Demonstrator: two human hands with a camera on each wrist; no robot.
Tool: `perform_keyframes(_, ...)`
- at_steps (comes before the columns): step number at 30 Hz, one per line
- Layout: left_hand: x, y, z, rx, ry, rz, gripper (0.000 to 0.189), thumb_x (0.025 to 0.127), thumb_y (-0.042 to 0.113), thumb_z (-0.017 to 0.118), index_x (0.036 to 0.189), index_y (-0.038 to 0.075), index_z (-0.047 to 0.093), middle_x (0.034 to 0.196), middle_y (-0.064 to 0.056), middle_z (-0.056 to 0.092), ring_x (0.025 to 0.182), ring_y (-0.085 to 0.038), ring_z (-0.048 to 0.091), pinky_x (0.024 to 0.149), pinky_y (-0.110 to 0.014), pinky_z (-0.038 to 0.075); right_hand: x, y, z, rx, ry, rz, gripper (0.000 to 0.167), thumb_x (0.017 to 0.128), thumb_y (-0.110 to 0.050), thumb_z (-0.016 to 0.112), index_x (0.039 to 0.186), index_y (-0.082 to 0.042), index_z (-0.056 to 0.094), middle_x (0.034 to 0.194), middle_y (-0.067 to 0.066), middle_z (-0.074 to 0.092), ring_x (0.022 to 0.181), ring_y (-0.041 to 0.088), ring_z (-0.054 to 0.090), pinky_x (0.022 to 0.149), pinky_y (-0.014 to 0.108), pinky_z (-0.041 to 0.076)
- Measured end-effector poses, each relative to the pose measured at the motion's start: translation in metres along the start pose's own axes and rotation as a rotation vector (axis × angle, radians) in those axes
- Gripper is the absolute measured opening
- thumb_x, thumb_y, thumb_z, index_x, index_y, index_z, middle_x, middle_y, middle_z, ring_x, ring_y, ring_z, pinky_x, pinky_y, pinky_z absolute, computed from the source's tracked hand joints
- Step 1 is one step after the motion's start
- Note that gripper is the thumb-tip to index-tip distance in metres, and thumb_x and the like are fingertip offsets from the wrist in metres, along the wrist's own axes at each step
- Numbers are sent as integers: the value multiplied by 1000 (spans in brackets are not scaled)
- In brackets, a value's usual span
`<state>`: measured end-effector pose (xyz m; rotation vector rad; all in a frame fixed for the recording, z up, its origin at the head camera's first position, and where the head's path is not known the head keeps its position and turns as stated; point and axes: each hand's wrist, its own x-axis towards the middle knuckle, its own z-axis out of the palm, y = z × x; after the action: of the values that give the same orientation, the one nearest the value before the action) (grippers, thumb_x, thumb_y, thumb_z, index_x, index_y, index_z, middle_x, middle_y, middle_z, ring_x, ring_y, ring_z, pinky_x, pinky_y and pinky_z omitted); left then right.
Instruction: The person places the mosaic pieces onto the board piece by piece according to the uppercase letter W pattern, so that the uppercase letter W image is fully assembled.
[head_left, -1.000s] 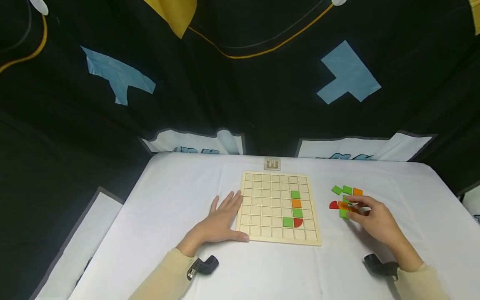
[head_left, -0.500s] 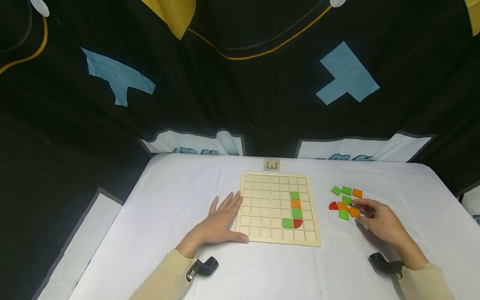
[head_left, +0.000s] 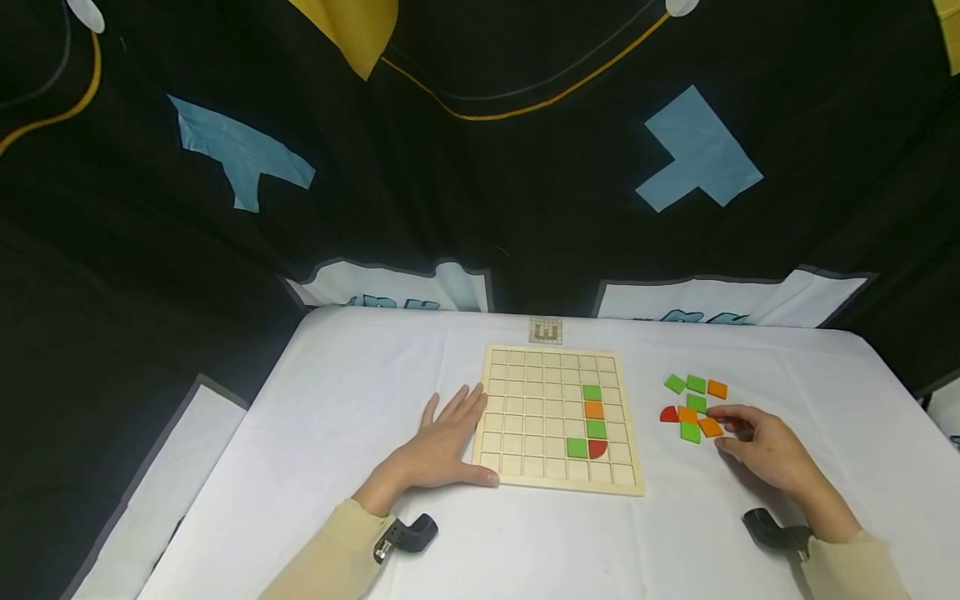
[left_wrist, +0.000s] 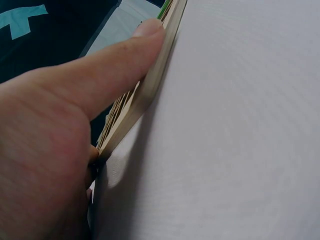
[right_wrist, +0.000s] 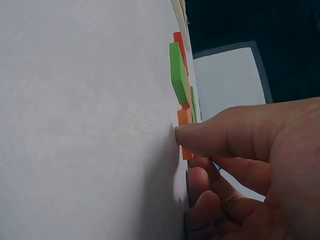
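My left hand (head_left: 442, 450) lies along the left edge of a wooden grid board (head_left: 525, 479), fingers spread straight. Its thumb reaches over the near left corner, and the left wrist view shows the thumb (left_wrist: 115, 70) on the rim. To the right of the board, my right hand (head_left: 765, 446) is at a loose group of coloured tiles. Index finger and thumb are bent and apart, their tips right beside an orange tile (head_left: 710, 427) that lies flat. In the right wrist view the thumb (right_wrist: 220, 135) overlaps this orange tile (right_wrist: 185, 117); the other fingers curl loosely.
Several tiles lie around it: a green tile (head_left: 690, 432), an orange tile (head_left: 687, 414), a red quarter-round piece (head_left: 669, 414) and more green ones. On the board sit a red piece (head_left: 597, 449), an orange square (head_left: 594, 410) and green squares (head_left: 592, 392). A patterned card (head_left: 546, 330) lies behind.
My right hand has drawn back to the right from over the tiles, uncovering the orange tile, which lies on the table. My left hand stays on the board's edge.
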<state>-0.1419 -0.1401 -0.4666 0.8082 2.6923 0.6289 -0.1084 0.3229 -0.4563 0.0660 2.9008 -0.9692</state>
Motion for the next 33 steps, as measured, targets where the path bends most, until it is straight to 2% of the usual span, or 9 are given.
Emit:
perform_keyframes(12, -1, 2, -2, -7, -5, 0, 124, 76, 72, 71, 161, 3, 12, 169, -8, 3, 155, -28, -3, 118, -59, -10, -2, 3, -2, -14, -16, -23, 36, 90, -6, 70, 123, 5, 64, 117, 27, 60, 98, 35, 57, 84, 50, 52)
perform_keyframes(22, 0, 1, -2, -12, 2, 7, 123, 76, 71, 72, 161, 3, 14, 169, -9, 5, 155, -30, -2, 118, -60, -10, -2, 3, -4, -54, -31, -45, 36, 90, -8, 73, 122, 4, 64, 119, 28, 59, 99, 36, 57, 89, 57, 52)
perform_keyframes(33, 0, 1, -1, -9, -5, 2, 124, 76, 72, 71, 161, 4, 13, 169, -8, 4, 155, -29, -2, 118, -59, -9, -3, 4, -5, -74, -31, -55, 35, 90, -8, 74, 122, 4, 65, 116, 25, 60, 96, 33, 57, 88, 56, 53)
